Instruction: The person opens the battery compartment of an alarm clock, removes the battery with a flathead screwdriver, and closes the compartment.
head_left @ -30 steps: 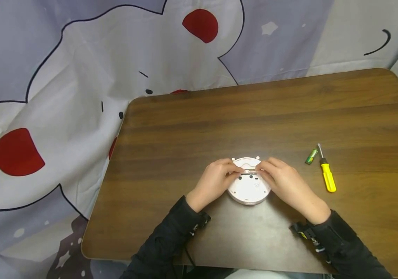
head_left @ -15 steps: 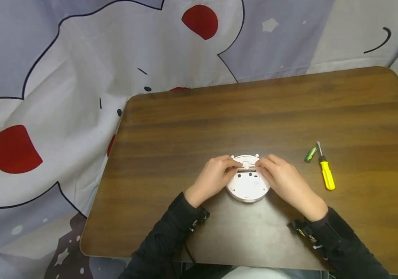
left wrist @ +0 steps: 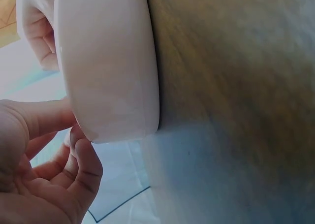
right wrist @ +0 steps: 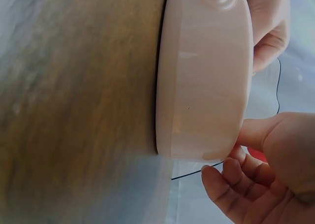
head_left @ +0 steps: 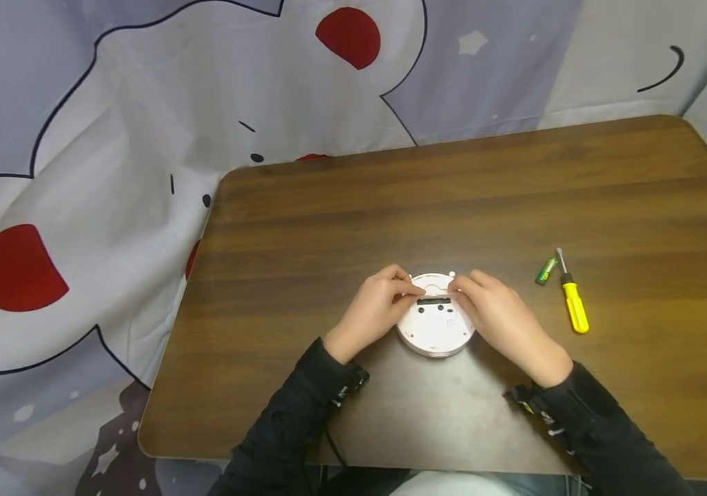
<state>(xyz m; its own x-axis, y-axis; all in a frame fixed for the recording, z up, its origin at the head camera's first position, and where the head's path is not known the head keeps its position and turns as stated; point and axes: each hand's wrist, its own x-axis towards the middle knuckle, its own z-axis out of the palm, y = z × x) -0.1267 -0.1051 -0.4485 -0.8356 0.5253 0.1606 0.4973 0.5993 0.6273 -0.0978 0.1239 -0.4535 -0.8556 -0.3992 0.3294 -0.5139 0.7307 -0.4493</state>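
Observation:
A round white alarm-clock-like device (head_left: 435, 335) lies back up on the table near its front edge. Dark knobs, small holes and a long dark battery slot (head_left: 433, 301) show on its back. My left hand (head_left: 375, 306) and right hand (head_left: 495, 313) come in from either side, thumbs and forefingers pinching the ends of a thin pale strip, like a battery cover (head_left: 436, 296), along the slot's far edge. Both wrist views show the device's smooth side wall (left wrist: 108, 66), with fingertips at its upper rim; the wall hides the strip there.
To the right on the wooden table (head_left: 329, 227) lie a green battery (head_left: 546, 271) and a yellow-handled screwdriver (head_left: 574, 303), close together. A printed curtain (head_left: 142, 103) hangs along the table's back and left edges.
The dark slot shows more fully now, the pale strip lying along its far side. Both hands stay at the device with only small finger shifts; the head view has shifted slightly.

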